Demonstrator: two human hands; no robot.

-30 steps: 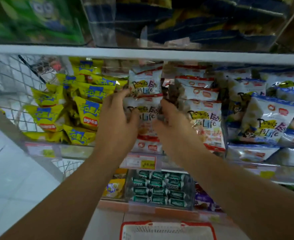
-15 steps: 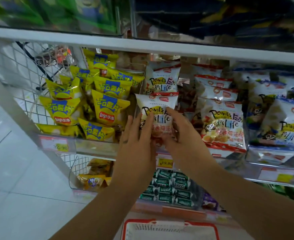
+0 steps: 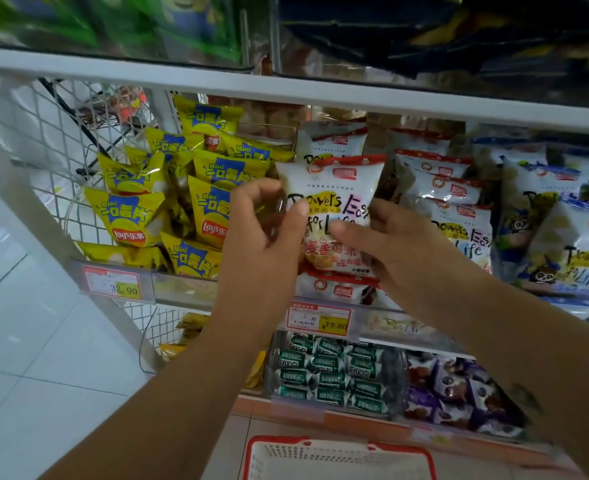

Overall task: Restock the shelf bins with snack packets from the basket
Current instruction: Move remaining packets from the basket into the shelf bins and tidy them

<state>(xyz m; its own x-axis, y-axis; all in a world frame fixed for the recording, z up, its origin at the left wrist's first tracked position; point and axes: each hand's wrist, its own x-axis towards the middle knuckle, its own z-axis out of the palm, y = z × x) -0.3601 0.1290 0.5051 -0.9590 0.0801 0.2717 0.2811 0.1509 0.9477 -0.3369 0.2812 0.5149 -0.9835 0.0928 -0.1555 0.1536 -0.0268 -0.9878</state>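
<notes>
A white snack packet with a red top edge (image 3: 334,188) is held upright in front of the middle shelf bin (image 3: 324,317). My left hand (image 3: 261,233) pinches its left side with the thumb across the front. My right hand (image 3: 390,244) grips its lower right side. More white and red packets (image 3: 438,174) lie stacked in the bin behind and below it. The red-rimmed white basket (image 3: 338,459) sits at the bottom of the view; its inside is mostly out of frame.
Yellow chip packets (image 3: 182,188) fill the bin to the left, blue-edged packets (image 3: 563,220) the bin to the right. Below are green candy packs (image 3: 331,372) and purple ones (image 3: 459,386). A white shelf board (image 3: 286,88) runs overhead; white floor tiles (image 3: 26,341) lie left.
Both hands have drawn back from deep in the bin and now hold one white packet up in front of the stack. The view has also shifted a little to the left.
</notes>
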